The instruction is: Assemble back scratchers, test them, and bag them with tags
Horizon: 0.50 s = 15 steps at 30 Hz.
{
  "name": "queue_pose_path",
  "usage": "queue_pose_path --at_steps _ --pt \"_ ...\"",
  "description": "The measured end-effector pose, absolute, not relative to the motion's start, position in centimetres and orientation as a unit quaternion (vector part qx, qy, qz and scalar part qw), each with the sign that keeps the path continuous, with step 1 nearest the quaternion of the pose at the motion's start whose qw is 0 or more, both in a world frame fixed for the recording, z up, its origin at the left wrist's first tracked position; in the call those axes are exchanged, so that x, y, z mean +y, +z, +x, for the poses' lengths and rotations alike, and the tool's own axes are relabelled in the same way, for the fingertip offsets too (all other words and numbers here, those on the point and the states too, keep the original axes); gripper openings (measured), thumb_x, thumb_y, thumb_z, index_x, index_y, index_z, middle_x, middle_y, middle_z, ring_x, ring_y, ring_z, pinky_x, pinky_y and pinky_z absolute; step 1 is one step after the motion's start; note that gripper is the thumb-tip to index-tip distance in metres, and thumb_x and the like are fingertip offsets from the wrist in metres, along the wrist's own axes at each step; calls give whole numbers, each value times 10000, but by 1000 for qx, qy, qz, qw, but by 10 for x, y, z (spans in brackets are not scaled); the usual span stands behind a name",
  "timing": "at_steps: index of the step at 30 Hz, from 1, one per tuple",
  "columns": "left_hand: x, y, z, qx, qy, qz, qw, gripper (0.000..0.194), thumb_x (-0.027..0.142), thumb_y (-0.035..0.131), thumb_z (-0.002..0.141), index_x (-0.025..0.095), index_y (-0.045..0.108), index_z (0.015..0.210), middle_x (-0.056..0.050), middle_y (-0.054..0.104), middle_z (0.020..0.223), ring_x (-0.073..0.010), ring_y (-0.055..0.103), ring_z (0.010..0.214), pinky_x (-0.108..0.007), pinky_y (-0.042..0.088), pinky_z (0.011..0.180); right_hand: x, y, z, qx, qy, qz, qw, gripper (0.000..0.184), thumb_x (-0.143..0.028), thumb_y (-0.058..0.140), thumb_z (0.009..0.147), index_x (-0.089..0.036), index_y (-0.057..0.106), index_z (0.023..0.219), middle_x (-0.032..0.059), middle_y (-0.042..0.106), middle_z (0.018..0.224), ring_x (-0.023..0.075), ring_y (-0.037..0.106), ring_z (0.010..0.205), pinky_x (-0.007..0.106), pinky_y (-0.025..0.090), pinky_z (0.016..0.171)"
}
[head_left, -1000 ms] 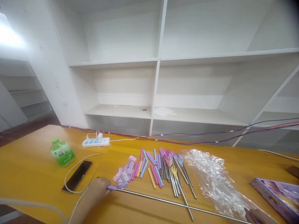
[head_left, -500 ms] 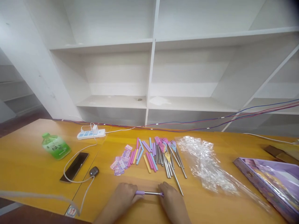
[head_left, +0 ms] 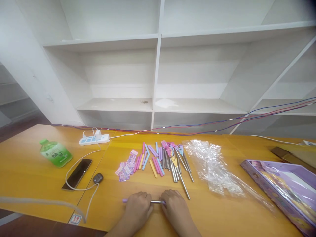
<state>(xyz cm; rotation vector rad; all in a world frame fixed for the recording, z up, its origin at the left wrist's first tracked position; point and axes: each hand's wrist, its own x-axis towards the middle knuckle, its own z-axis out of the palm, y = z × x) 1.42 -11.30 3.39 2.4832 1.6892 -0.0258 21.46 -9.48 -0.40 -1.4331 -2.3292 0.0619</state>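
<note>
A back scratcher [head_left: 156,201] with a metal rod lies level between my hands, low in the middle of the view. My left hand [head_left: 138,206] is closed round its purple handle, whose end sticks out to the left of the fist. The fingers of my right hand [head_left: 173,204] close on the other end, mostly hiding its purple head. Just beyond lie several metal back scratchers [head_left: 174,161] with pink, blue, purple and yellow hand-shaped heads. Beside them are several coloured handle sleeves [head_left: 153,169] and a pile of small printed cards [head_left: 126,168].
Crumpled clear plastic bags [head_left: 212,168] lie right of the scratchers, then a purple box [head_left: 249,166]. On the left are a green bottle [head_left: 56,153], a phone [head_left: 77,174], a dark earbud case [head_left: 98,178] and a power strip [head_left: 93,139]. White shelves [head_left: 118,107] stand behind.
My left hand has slid rightward along the back scratcher, so the handle's end now shows left of it and less rod shows between my hands. The camera view has shifted slightly.
</note>
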Motion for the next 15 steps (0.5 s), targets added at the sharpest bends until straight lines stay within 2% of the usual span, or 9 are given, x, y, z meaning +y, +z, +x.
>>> queue_pose_path --at_steps 4,7,10,12,15 --pt "-93 40 16 561 -64 822 77 180 111 570 950 155 743 928 -123 779 895 -291 756 860 -356 573 746 -84 -5 206 -849 -11 -483 213 276 31 610 805 -211 627 673 -4 667 682 159 567 643 314 304 682" --pt "-73 49 -8 550 -76 829 65 203 90 560 950 153 751 979 -138 783 911 -310 757 882 -382 573 749 -76 3 232 -858 -41 -458 229 296 31 574 840 -207 617 669 -5 653 646 155 554 603 304 325 665" --pt "-60 64 -69 589 -66 805 11 222 33 545 925 126 744 952 -164 774 914 -305 754 879 -378 564 757 -72 20 321 -844 -91 -454 269 306 -44 512 922 -213 669 721 34 698 716 187 618 703 302 402 727" --pt "-59 70 -115 598 -51 799 -18 212 36 547 923 135 734 921 -148 768 886 -292 751 849 -357 552 738 -73 27 401 -836 -141 -456 271 281 -127 504 963 -224 763 913 82 777 944 236 677 898 336 460 844" --pt "-67 66 -155 580 -55 812 -38 220 21 566 894 150 734 953 -123 756 818 -265 742 769 -320 523 684 -77 18 502 -842 -178 -453 235 271 -190 548 900 -255 805 956 86 790 912 243 694 836 339 492 802"
